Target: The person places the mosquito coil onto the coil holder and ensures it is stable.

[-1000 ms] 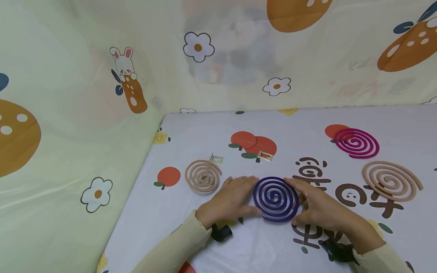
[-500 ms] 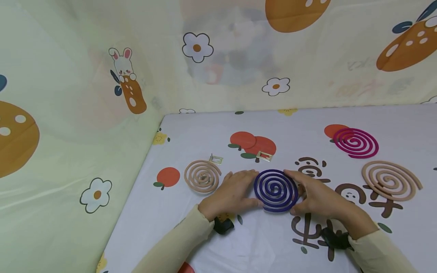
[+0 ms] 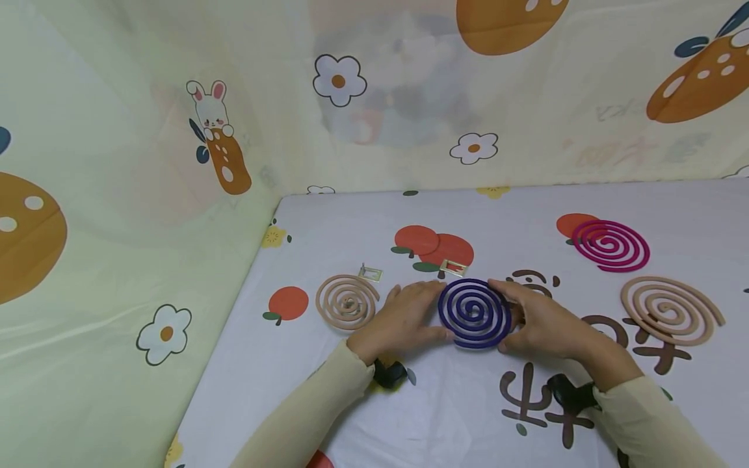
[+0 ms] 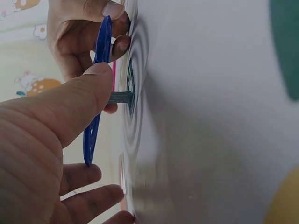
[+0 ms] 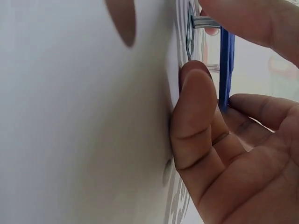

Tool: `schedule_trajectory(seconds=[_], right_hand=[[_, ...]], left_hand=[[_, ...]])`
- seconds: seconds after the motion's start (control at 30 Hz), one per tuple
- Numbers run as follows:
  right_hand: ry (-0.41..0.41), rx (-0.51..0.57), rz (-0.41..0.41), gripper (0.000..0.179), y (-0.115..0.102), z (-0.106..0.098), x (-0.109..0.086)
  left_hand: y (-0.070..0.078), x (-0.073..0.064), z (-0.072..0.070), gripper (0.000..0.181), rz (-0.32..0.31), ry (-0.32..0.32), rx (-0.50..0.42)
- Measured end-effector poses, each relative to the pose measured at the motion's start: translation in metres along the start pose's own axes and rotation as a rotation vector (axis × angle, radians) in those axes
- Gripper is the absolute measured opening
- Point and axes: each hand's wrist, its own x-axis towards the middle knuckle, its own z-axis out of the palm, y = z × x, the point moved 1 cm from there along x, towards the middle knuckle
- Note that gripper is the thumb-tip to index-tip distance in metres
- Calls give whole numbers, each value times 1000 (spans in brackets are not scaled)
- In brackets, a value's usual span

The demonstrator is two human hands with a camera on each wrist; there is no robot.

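Between both hands is a dark blue mosquito coil [image 3: 474,312], held level just above the table. My left hand [image 3: 398,325] pinches its left edge, with the thumb on the near side; in the left wrist view the other fingers spread below the blue coil [image 4: 92,140]. The right hand [image 3: 547,325] grips the opposite edge between thumb and fingers. A small metal coil stand [image 4: 120,97] juts from beneath the coil, its flat base at or very near the tabletop. The right wrist view also shows this stand [image 5: 205,22] next to the coil's thin edge [image 5: 226,70].
A tan coil [image 3: 346,327] lies left of the hands, a bit of metal at its centre. Behind are two flat metal stands [image 3: 371,273] [image 3: 454,268]. On the right are a magenta coil [image 3: 608,242] and another tan coil [image 3: 667,311]. Patterned cloth walls [image 3: 404,169] rise behind and left.
Both hands have moved the blue coil away from the person, toward the back of the table, keeping their hold on its edges. The other coils and stands have stayed put.
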Motion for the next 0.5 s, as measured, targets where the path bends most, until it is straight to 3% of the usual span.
schedule_trajectory(seconds=[0.5], right_hand=[[-12,50,-7,111,3,-7,13]], left_hand=[[-4,12,-4,87,-37,-12,27]])
